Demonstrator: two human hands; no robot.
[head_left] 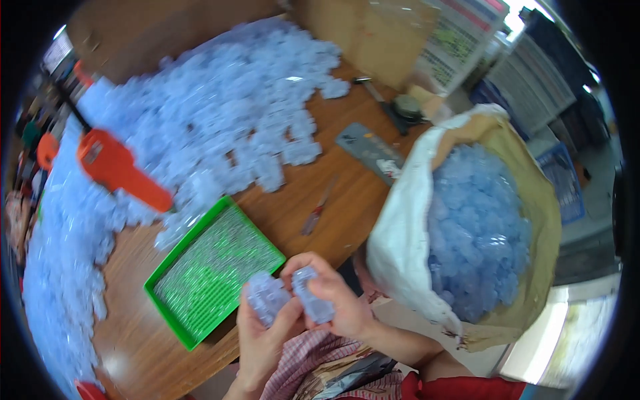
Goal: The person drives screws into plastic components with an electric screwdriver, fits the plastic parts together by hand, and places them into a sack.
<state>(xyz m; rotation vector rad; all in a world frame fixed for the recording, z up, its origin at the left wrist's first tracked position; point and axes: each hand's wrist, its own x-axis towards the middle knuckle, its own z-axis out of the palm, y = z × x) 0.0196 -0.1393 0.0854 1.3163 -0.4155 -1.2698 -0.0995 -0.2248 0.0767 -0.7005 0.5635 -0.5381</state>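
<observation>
In front of me my left hand (259,347) is closed on a translucent pale-blue plastic piece (265,298) with a bumpy surface. Just to its right, my right hand (343,308) grips a second, narrower plastic piece (315,300) of the same colour, its thumb pressed on top. The two pieces are close together, and the hands touch or nearly touch. To the left of my hands lies a green tray (168,317) holding many thin metal pins or screws (220,243). An orange power screwdriver (123,170) hangs over the table's left side.
A large heap of pale-blue plastic pieces (213,107) covers the back and left of the wooden table (133,300). A small screwdriver (313,219), a grey flat package (370,152) and a hammer (383,103) lie right of it. An open white sack (407,233), full of similar pieces, stands at right.
</observation>
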